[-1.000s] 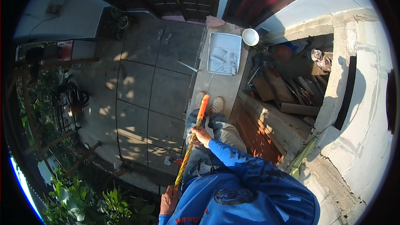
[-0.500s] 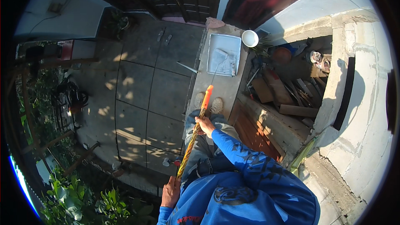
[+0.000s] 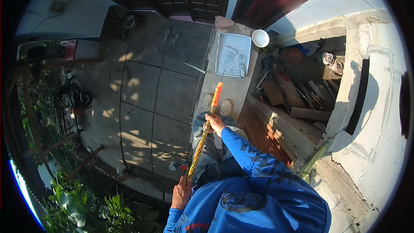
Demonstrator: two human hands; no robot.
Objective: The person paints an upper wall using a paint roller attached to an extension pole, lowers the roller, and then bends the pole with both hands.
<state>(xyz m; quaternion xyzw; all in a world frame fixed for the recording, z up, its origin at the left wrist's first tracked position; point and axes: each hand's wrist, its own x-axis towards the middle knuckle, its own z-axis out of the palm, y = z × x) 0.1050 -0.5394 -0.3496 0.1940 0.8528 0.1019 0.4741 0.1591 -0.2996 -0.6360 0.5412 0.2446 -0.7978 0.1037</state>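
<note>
I hold a long paint roller pole, patterned in yellow and black, with both hands. My right hand is closed around it just below the orange handle. Lower down, my left hand grips it near its rear end. From the handle a thin metal rod leads to the roller head, which rests in a white paint tray. Whitish paint coats the tray's inside. My shoes stand on the concrete ledge just before the tray.
A white bucket stands right of the tray, and a pink cloth lies behind it. Wooden boards fill a pit on the right. To the left is a lower tiled floor with sandals. Plants grow lower left.
Both hands and the pole have shifted slightly forward, away from me. The roller head has slid a little farther toward the tray's far end.
</note>
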